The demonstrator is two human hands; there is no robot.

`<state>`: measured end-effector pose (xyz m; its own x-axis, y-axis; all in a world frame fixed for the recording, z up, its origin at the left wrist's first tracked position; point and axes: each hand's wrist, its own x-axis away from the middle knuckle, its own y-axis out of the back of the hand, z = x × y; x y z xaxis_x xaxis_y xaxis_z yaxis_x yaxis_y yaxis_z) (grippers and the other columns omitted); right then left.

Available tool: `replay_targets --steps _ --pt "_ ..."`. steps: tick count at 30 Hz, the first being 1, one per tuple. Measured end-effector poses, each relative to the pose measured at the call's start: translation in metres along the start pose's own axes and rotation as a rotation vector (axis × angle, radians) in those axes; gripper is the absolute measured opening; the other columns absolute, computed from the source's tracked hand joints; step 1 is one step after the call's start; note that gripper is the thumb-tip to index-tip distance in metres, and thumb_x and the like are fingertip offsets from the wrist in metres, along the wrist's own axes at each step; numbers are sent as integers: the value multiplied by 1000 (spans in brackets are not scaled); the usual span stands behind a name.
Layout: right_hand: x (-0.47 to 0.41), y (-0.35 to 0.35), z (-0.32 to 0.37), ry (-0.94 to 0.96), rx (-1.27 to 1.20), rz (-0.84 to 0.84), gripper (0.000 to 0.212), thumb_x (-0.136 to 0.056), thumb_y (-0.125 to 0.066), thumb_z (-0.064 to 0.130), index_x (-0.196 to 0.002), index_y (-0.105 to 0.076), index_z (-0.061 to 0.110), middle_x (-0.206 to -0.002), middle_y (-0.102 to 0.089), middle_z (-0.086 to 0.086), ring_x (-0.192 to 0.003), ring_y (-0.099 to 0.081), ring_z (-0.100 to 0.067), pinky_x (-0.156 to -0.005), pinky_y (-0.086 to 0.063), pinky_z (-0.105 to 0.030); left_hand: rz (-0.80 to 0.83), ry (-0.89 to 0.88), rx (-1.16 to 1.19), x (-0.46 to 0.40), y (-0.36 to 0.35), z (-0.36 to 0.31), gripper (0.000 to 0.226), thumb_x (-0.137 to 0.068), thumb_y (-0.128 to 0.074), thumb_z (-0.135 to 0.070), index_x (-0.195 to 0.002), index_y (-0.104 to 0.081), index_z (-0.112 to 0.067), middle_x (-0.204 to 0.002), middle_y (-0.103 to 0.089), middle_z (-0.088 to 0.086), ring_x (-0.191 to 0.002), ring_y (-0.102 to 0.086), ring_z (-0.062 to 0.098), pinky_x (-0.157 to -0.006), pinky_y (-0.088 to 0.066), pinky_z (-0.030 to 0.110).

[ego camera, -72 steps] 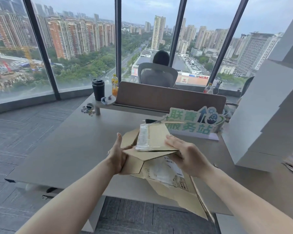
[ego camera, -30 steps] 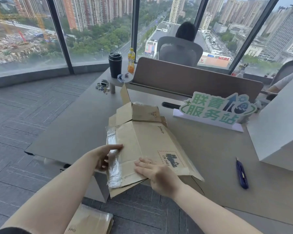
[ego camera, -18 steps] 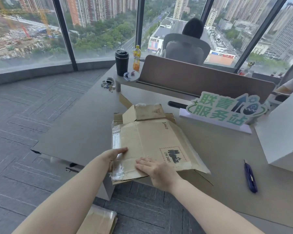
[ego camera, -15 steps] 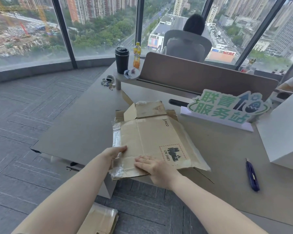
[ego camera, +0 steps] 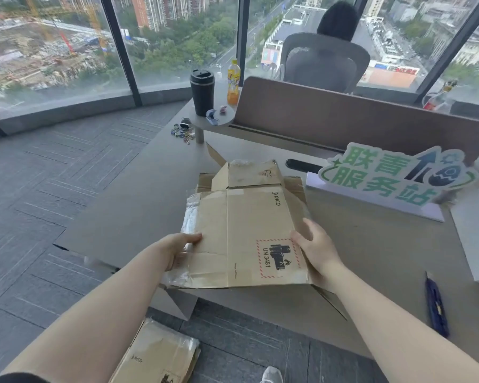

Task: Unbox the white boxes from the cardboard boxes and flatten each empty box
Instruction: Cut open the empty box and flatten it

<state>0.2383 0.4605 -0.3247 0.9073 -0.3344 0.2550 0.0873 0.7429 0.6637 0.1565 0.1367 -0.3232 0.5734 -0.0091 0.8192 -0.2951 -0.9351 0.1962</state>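
A high-rise office: floor-to-ceiling windows over a city, a grey desk with a divider panel, a mesh office chair behind.

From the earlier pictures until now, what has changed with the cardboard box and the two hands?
The cardboard box, held up and half folded before, now lies flattened on the desk. The right hand moved from the near edge to the box's right edge and grips it. The left hand stays at the taped left edge, thumb on top. The blue knife and green sign have not moved.
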Motion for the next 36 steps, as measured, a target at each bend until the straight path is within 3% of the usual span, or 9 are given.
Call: replay_targets --steps 6,10,14,20,23,26,29,32,36 --pt "-38 7 -46 -540 -349 72 108 -78 -65 69 -157 -19 11 -158 -33 -13 -143 -35 -33 -117 -27 -44 31 141 59 0 -2 -3 45 -87 -70 -43 -105 -59 -3 -66 -69 11 -48 -67 23 -40 -50 26" --pt "-42 11 -71 -756 -559 292 83 -67 -72 72 -121 -60 9 -110 -68 -13 -101 -64 -28 -85 -51 -42 11 193 137 -11 -3 6 56 -82 -75 -44 -117 -62 -2 -83 -72 14 -61 -70 26 -55 -58 33" --pt "-54 19 -81 -692 -693 346 63 -79 -77 45 -125 -61 6 -102 -74 -15 -90 -66 -28 -70 -52 -39 -32 208 167 -16 -3 10 67 -75 -82 -43 -126 -60 -5 -107 -72 18 -80 -72 32 -84 -58 45" --pt "-63 44 -90 -306 -422 141 71 -86 -76 30 -147 -41 28 -125 -65 -9 -94 -65 -19 -59 -46 -27 -33 152 79 -12 -13 15 42 -84 -76 -30 -116 -65 -5 -105 -73 19 -95 -71 34 -82 -59 46" --pt "-53 40 -113 -387 -375 225 90 -67 -86 49 -144 -44 27 -114 -70 -9 -87 -67 -18 -68 -52 -30 -45 154 -24 -24 -17 32 56 -72 -85 -31 -115 -64 -2 -117 -69 17 -95 -70 34 -80 -59 48" --pt "-39 29 -117 -520 -439 278 60 -87 -70 42 -140 -50 23 -112 -67 -3 -98 -63 -23 -78 -49 -33 -48 172 -200 -35 -24 37 71 -67 -89 -39 -121 -57 -6 -131 -56 15 -103 -64 37 -70 -60 47" --pt "-45 22 -113 -520 -407 206 66 -87 -63 56 -140 -53 17 -131 -61 -4 -119 -56 -26 -98 -44 -38 -75 136 -335 -36 -28 31 58 -72 -86 -39 -113 -58 -10 -115 -60 11 -95 -64 32 -75 -60 49" --pt "-57 19 -99 -516 -388 193 65 -80 -72 58 -125 -64 12 -117 -67 -6 -107 -61 -26 -91 -44 -35 -173 21 -404 -46 -27 12 59 -71 -85 -36 -115 -55 -11 -100 -61 5 -86 -63 24 -70 -56 36" --pt "-66 21 -98 -536 -361 168 54 -81 -75 49 -116 -67 9 -104 -68 -8 -97 -63 -27 -87 -45 -34 -431 -245 -510 -55 -44 -35 76 -73 -79 -51 -125 -46 -7 -125 -54 11 -117 -51 32 -87 -47 38"
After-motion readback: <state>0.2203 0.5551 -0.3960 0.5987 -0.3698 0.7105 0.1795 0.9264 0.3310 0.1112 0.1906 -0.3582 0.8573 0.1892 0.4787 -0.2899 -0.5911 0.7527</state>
